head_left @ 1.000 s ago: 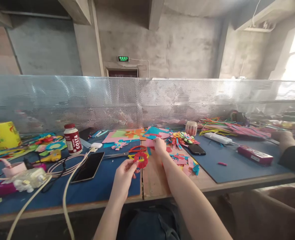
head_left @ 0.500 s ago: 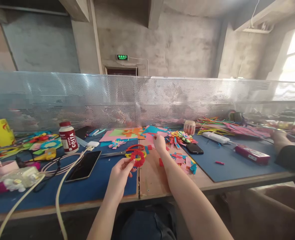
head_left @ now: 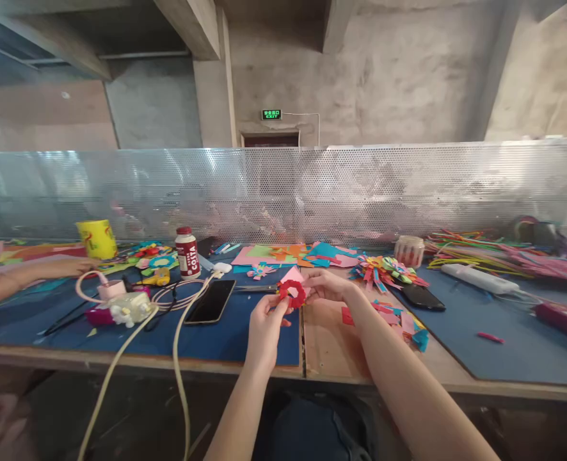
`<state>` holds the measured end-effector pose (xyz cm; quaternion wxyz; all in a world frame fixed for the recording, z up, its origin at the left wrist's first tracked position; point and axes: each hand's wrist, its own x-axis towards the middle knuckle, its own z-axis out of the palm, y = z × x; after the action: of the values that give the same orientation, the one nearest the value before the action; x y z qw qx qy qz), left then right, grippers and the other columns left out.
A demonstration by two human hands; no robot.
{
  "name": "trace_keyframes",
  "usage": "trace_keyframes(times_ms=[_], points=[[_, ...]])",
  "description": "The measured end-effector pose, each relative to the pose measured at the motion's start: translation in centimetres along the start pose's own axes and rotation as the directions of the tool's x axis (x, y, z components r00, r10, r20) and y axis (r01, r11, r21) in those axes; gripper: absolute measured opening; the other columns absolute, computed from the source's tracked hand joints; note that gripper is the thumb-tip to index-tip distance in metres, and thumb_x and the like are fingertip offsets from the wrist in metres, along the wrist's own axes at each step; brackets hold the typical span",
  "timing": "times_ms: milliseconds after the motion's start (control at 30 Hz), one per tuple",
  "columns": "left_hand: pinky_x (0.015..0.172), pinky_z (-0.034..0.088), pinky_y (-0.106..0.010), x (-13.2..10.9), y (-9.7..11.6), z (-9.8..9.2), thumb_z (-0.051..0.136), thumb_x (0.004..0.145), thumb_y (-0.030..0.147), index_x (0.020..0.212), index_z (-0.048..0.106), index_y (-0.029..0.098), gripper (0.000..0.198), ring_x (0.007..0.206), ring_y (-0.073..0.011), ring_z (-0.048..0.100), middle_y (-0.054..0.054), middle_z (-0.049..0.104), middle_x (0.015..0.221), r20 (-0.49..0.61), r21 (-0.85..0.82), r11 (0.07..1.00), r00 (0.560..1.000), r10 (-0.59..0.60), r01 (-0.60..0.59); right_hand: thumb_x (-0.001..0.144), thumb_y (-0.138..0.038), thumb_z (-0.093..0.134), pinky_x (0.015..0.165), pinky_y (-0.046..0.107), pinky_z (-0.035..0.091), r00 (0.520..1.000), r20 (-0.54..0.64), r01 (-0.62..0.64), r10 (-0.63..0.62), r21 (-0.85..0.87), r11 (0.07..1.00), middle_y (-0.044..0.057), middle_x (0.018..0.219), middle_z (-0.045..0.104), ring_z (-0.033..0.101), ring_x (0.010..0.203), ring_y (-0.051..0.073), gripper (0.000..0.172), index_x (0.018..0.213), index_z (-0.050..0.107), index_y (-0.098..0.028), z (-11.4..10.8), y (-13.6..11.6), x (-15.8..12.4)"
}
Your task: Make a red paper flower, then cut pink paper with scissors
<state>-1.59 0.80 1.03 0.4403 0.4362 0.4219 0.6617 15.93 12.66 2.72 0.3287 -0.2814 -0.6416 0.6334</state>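
A red scalloped paper ring is pinched between the thumb and fingers of my left hand, above the seam between the blue mat and the bare wood. Just behind it, my right hand grips the edge of a sheet of pink paper, part of which shows through the ring's hole. The two hands are close together, fingertips almost meeting. A pair of scissors lies behind the ring, its handles mostly hidden. Cut pink, red and blue paper scraps lie beside my right forearm.
To the left are a phone, a bottle, cables and a charger block. Another person's arm reaches in at far left. Paper flowers, a black phone and a white power strip are at right.
My right hand has come back from the coloured sheets with pink paper, up to the ring in my left hand. The view has turned left, bringing another person's arm into sight.
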Motion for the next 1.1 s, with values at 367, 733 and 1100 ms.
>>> trace_keyframes(times_ms=[367, 733, 1100], points=[[0.064, 0.050, -0.027, 0.13, -0.34, -0.04, 0.069, 0.065, 0.031, 0.071, 0.062, 0.011, 0.022, 0.074, -0.0172, 0.061, -0.008, 0.067, 0.078, 0.035, -0.034, 0.999, 0.999, 0.019, -0.018, 0.074, -0.020, 0.067, 0.044, 0.017, 0.051, 0.938, 0.319, -0.158, 0.137, 0.039, 0.987, 0.003, 0.074, 0.069, 0.067, 0.061, 0.014, 0.019, 0.091, 0.061, -0.012, -0.38, 0.49, -0.48], [0.068, 0.051, -0.029, 0.23, -0.98, -0.21, 0.070, 0.067, 0.032, 0.068, 0.058, 0.013, 0.023, 0.072, -0.0177, 0.064, -0.004, 0.068, 0.072, 0.099, -0.082, 0.996, 0.994, 0.047, -0.039, 0.073, -0.016, 0.069, 0.046, 0.019, 0.053, 0.907, 0.389, -0.199, 0.158, 0.067, 0.978, -0.003, 0.067, 0.062, 0.061, 0.054, 0.009, 0.018, 0.088, 0.060, -0.013, -0.37, 0.76, -0.19], [0.067, 0.053, -0.033, 0.26, -0.90, -0.14, 0.073, 0.064, 0.032, 0.073, 0.058, 0.013, 0.026, 0.070, -0.0194, 0.065, -0.005, 0.068, 0.073, 0.067, -0.073, 0.997, 0.997, 0.032, -0.027, 0.070, -0.019, 0.071, 0.053, 0.021, 0.054, 0.904, 0.398, -0.203, 0.158, 0.074, 0.976, -0.003, 0.064, 0.062, 0.060, 0.054, 0.008, 0.019, 0.086, 0.064, -0.012, 0.02, 0.46, -0.43]])
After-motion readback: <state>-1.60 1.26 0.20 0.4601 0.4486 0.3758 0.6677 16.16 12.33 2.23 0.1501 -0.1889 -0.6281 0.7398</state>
